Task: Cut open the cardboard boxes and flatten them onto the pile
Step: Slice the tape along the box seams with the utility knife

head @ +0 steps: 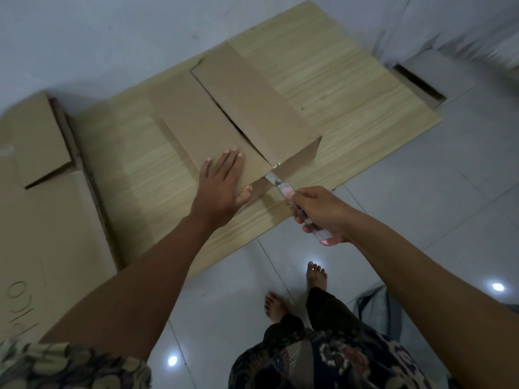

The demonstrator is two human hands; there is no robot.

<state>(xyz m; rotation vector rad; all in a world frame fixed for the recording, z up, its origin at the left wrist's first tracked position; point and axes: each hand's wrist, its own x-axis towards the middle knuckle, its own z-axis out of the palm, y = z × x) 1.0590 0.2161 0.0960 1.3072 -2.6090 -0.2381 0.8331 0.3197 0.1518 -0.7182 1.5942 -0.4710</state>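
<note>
A long brown cardboard box (196, 116) lies on a pale wood-grain board (331, 88) on the floor, its top seam split open along the far part. My left hand (222, 186) presses flat on the box's near top flap, fingers spread. My right hand (320, 211) grips a clear-handled utility knife (283, 189). The blade tip sits at the near end of the top seam, at the box's front edge. A pile of flattened cardboard (42, 220) lies at the left, beside the board.
White tiled floor (421, 220) surrounds the board. Another box with an open dark slot (418, 82) sits at the far right. My bare feet (317, 276) stand just below the board's near edge. Grey fabric (373, 304) lies at the lower right.
</note>
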